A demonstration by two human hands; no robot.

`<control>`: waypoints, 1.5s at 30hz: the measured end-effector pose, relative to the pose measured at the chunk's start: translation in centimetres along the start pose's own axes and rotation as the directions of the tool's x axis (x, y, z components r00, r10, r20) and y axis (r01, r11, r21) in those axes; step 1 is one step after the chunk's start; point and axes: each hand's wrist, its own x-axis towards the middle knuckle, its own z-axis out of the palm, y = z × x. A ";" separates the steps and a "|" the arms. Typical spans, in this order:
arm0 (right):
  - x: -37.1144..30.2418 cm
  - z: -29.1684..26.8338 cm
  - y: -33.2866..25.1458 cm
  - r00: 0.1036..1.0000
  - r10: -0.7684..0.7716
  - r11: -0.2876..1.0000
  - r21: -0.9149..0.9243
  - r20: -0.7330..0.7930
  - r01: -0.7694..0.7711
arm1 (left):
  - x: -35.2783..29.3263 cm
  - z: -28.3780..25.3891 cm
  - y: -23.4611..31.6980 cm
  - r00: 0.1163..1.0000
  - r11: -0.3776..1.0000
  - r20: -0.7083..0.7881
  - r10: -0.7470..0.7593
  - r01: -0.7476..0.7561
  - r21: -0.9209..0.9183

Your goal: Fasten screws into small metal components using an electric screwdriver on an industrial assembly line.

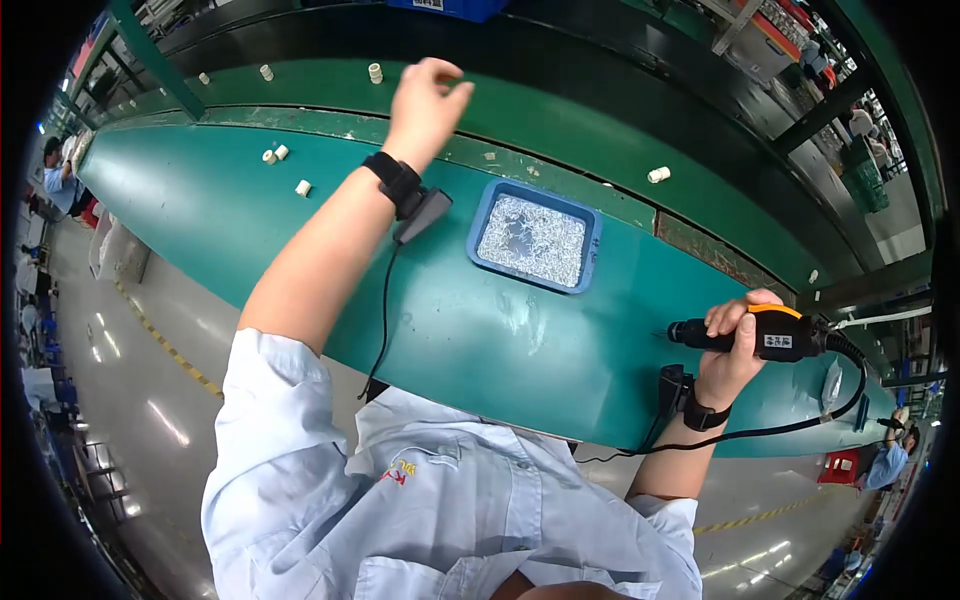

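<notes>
My left hand (428,108) reaches out over the green belt at the far side of the table. Its fingers are bent, with a gap between them and the thumb, and I see nothing in it. Just left of it stands a small cream cylindrical part (375,73). My right hand (735,335) is closed around a black and orange electric screwdriver (785,334), whose tip points left above the table. Between my hands lies a blue tray (474,240) with many small silvery metal pieces (545,243), too small to name exactly.
More cream parts (303,188) lie on the green table (450,330) at left, and another (658,174) sits on the belt (560,130) at right. The screwdriver's black cable (862,385) loops at right. Green posts (155,60) rise at the sides. Other people sit farther off.
</notes>
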 end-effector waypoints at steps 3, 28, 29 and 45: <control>0.6 0.3 -0.4 0.995 0.033 0.999 -0.036 -0.097 -0.037 | 4.7 -1.1 -8.3 0.970 0.932 -0.244 -0.005 0.092 0.349; 4.5 -1.7 0.7 0.969 0.199 0.980 0.012 -0.144 -0.200 | 12.3 -0.5 -28.6 0.901 0.891 0.324 -0.289 0.377 -0.253; 4.5 -1.5 0.7 0.970 0.198 0.980 0.015 -0.139 -0.198 | 12.4 -0.9 -28.7 0.902 0.892 0.318 -0.292 0.377 -0.250; 2.6 -0.3 -0.3 0.971 0.240 0.963 0.127 0.002 -0.239 | -18.2 -2.7 9.9 0.658 0.755 0.753 0.002 0.493 -0.433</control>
